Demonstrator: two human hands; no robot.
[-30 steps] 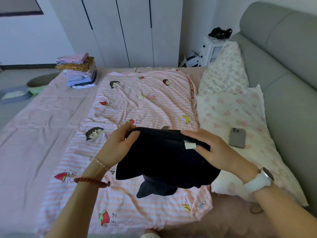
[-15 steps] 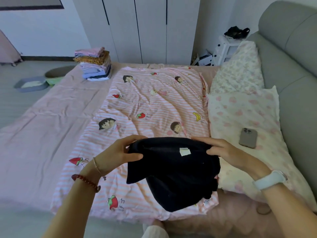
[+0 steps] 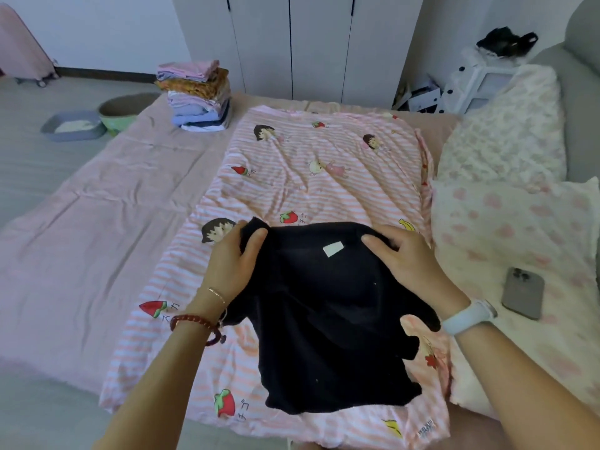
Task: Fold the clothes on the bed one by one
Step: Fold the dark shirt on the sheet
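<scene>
Head view: black garment [image 3: 328, 306] between left hand [image 3: 232, 261], right hand [image 3: 410, 258].

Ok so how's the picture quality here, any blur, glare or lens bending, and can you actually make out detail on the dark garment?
Head view: soft, even daylight, no glare and only faint shadows. The wide lens bows the wardrobe doors and the bed's edges. The black garment reads almost as a flat dark mass, folds barely visible, though its white label is crisp. The left hand and right hand look sharp, without motion blur.
</scene>
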